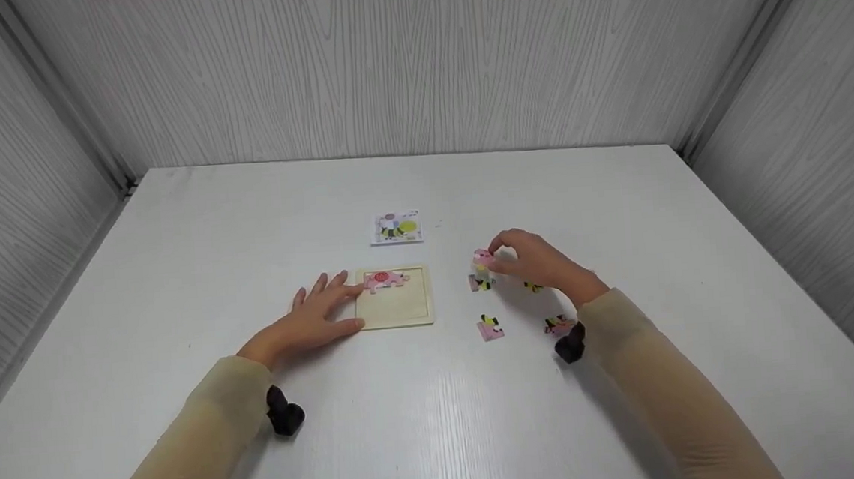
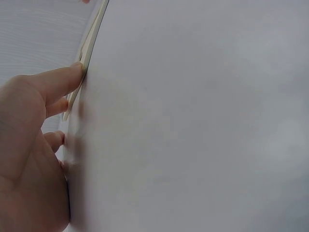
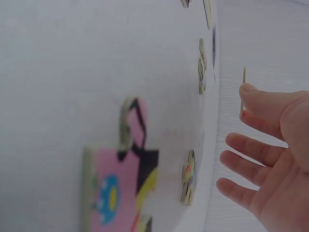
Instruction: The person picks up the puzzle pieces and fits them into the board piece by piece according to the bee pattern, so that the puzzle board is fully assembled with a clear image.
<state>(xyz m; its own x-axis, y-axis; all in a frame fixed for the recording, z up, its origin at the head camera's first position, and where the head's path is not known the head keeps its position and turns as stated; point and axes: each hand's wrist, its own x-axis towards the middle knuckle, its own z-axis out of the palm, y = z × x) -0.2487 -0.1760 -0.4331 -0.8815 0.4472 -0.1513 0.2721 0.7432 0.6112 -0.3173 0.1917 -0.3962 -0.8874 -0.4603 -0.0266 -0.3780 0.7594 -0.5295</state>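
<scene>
A square wooden puzzle tray (image 1: 430, 299) lies on the white table, with pink puzzle pieces (image 1: 383, 278) fitted along its upper left. My left hand (image 1: 314, 317) rests at the tray's left side, fingers spread, the thumb and a fingertip at the rim. In the left wrist view the thumb (image 2: 63, 82) touches the tray edge (image 2: 91, 41). My right hand (image 1: 537, 260) pinches a pink puzzle piece (image 1: 482, 257) between thumb and forefinger, raised above the table. Held edge-on, that piece (image 3: 244, 75) shows as a thin strip in the right wrist view, the other fingers relaxed.
Loose puzzle pieces lie right of the tray: one (image 1: 481, 284) below the held piece, one (image 1: 490, 328) nearer, and two (image 1: 533, 286) (image 1: 559, 325) by the right wrist. A square picture card (image 1: 397, 228) lies behind the tray. Grey wood-grain panels (image 1: 399, 61) enclose the table.
</scene>
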